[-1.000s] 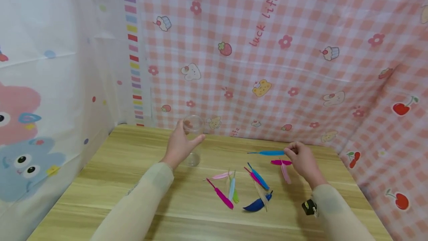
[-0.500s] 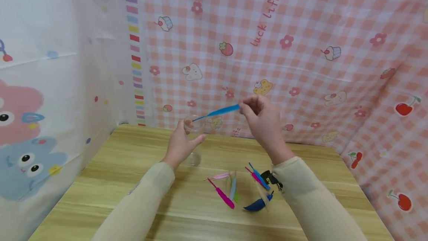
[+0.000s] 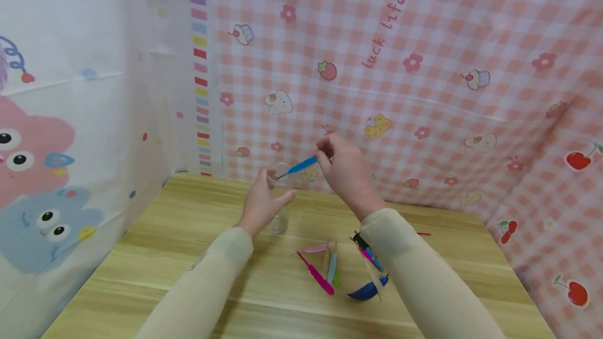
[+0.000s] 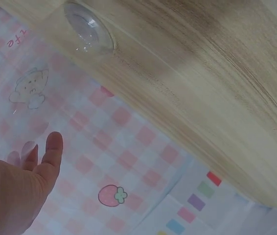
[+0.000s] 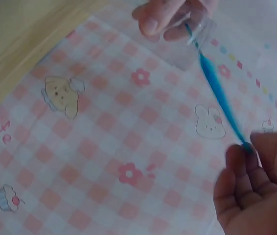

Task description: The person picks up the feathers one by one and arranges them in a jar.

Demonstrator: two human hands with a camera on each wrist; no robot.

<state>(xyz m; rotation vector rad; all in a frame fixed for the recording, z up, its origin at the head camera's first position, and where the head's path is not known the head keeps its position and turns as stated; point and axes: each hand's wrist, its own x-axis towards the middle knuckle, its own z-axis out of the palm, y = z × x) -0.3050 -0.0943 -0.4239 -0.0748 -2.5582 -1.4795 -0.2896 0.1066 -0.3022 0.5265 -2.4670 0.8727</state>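
My left hand (image 3: 261,203) grips a tall clear vase-like container (image 3: 279,225) near its rim, fingers around the far side. The container stands upright on the table, its round base visible in the left wrist view. My right hand (image 3: 346,171) pinches a blue feather (image 3: 302,164) by its vane end, above and right of the container. The feather slants down to the left, its bare quill tip at the container's mouth. In the right wrist view the quill (image 5: 192,34) overlaps the clear wall, close to the left hand's fingers.
Several loose feathers lie on the wooden table (image 3: 165,255): a magenta one (image 3: 320,279), a light pink one (image 3: 314,249) and a dark blue one (image 3: 365,292) among them. My right sleeve hides others. A pink checked cloth (image 3: 438,119) hangs behind the table.
The right hand has picked the blue feather off the table's right side and carried it left to the container's mouth. The left hand keeps its hold on the container.
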